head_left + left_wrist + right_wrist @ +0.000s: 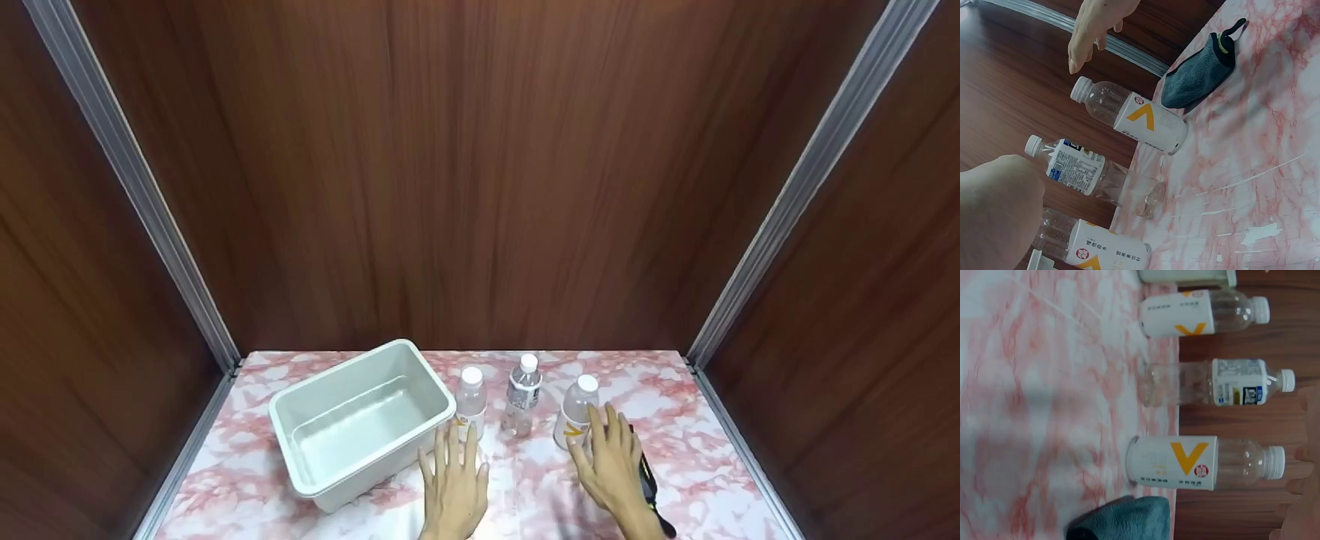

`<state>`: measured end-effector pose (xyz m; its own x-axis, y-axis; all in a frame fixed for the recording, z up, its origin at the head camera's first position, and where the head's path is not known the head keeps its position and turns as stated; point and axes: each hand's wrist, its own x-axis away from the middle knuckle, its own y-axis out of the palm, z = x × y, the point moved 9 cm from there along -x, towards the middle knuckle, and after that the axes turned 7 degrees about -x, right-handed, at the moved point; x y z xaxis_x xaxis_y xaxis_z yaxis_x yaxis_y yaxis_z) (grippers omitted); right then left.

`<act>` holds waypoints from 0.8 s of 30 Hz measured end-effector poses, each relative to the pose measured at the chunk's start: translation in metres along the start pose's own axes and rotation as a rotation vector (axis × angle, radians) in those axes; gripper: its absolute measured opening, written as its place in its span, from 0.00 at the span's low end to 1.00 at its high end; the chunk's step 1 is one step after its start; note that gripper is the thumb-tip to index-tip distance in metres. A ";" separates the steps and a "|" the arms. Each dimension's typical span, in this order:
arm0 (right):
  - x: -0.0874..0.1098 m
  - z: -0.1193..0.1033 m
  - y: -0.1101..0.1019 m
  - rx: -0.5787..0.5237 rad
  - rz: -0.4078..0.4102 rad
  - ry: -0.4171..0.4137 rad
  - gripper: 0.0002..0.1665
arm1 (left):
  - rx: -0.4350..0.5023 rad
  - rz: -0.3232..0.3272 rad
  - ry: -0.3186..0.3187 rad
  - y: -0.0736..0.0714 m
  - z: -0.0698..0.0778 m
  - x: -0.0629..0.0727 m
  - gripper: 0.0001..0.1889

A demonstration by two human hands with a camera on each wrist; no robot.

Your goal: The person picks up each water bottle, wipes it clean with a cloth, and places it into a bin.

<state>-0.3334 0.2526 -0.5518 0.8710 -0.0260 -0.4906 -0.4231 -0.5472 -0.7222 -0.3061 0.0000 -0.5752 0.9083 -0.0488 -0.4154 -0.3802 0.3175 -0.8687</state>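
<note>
Three clear plastic bottles with white caps stand upright in a row: a left one (471,396), a slimmer middle one (523,396) and a right one (575,416). White labels with an orange V wrap the outer two. My left hand (452,489), fingers spread and straight, is held out in front of the left bottle with nothing in it. Near the right bottle hovers my right hand (613,466), its fingers loosely extended; the left wrist view shows a gap between that hand (1098,28) and the bottle's cap (1081,89).
A pale rectangular bin (375,471) sits angled at the left, close to the left bottle. A grey-green cloth pouch (1199,76) with a black loop lies beyond the right bottle, partly hidden by my right arm in the head view. Brown panels (450,187) enclose the marbled table (675,420).
</note>
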 end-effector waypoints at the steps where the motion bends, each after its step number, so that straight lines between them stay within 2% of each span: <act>1: -0.001 0.003 -0.001 0.002 -0.006 0.008 0.39 | -0.004 0.011 0.007 -0.001 0.001 0.000 0.31; 6: -0.007 0.017 -0.004 0.013 -0.052 0.048 0.40 | -0.033 0.057 0.042 -0.002 0.008 0.000 0.31; 12: -0.012 0.036 -0.007 0.020 -0.097 0.084 0.41 | -0.041 0.041 0.067 0.005 0.018 0.006 0.30; 17: -0.015 0.051 -0.010 0.041 -0.131 0.121 0.42 | -0.044 0.068 0.088 0.007 0.026 0.010 0.30; 24: -0.009 0.069 -0.006 0.066 -0.174 0.160 0.42 | -0.111 0.002 0.111 0.019 0.033 0.020 0.30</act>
<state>-0.3563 0.3141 -0.5766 0.9583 -0.0709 -0.2768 -0.2743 -0.4996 -0.8217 -0.2893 0.0361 -0.5913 0.8850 -0.1547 -0.4392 -0.4045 0.2116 -0.8897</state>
